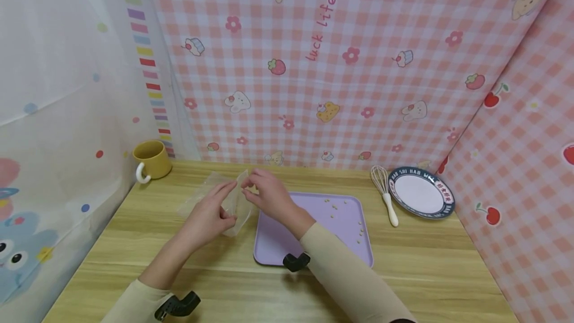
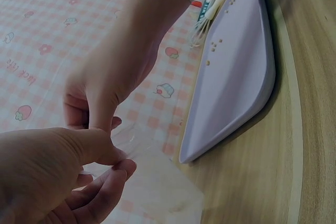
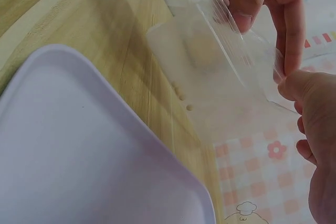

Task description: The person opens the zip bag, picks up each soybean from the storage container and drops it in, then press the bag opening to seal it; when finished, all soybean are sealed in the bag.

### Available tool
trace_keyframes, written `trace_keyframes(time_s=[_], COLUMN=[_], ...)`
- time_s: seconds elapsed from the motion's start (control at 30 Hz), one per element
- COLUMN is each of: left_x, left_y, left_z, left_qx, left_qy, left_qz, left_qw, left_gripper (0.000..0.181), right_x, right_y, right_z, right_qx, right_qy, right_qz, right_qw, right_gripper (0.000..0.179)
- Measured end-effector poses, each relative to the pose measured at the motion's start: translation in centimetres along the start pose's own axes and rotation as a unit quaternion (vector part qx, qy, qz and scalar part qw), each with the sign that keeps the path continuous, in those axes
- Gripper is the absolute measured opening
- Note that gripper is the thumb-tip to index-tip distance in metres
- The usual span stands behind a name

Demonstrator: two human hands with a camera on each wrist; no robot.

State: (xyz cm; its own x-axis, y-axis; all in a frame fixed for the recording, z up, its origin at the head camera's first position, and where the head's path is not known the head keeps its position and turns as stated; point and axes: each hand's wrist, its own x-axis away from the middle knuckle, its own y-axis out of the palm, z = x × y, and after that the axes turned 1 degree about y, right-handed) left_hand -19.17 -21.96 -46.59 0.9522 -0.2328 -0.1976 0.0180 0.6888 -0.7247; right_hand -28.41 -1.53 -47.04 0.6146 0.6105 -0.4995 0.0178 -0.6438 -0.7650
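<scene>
Above the table, left of a lilac tray [image 1: 275, 236], both hands hold a translucent plastic zip bag [image 3: 210, 85] near its top edge. My left hand [image 1: 208, 216] pinches one side of the bag between thumb and fingers. On the other side, my right hand [image 1: 269, 196] grips the rim with thumb and fingertips. Several small round yellowish beans [image 3: 181, 97] show through the bag in the right wrist view. More small beans [image 1: 334, 207] lie scattered on the tray's far and right parts. Some fingertips are hidden behind the plastic.
Another clear plastic piece [image 1: 197, 196] lies left of the hands. A yellow mug [image 1: 153, 159] with a white handle stands at the back left. On the right are a whisk [image 1: 386, 198] and a dark-rimmed plate [image 1: 419, 193]. Patterned cloth [image 1: 314, 88] borders the table's back.
</scene>
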Motion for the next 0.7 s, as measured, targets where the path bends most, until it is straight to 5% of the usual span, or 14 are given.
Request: trace_keyframes(time_s=[0.7], left_x=[-0.02], left_y=[0.01], left_z=[0.04], left_qx=[-0.001], left_qy=[0.002], left_qz=[0.001], left_qw=[1.0000], left_gripper=[0.088], right_x=[0.45], right_y=[-0.47], right_z=[0.27], right_qx=[-0.015], right_qy=[0.017], right_qz=[-0.004], right_qw=[0.9997], right_gripper=[0.010])
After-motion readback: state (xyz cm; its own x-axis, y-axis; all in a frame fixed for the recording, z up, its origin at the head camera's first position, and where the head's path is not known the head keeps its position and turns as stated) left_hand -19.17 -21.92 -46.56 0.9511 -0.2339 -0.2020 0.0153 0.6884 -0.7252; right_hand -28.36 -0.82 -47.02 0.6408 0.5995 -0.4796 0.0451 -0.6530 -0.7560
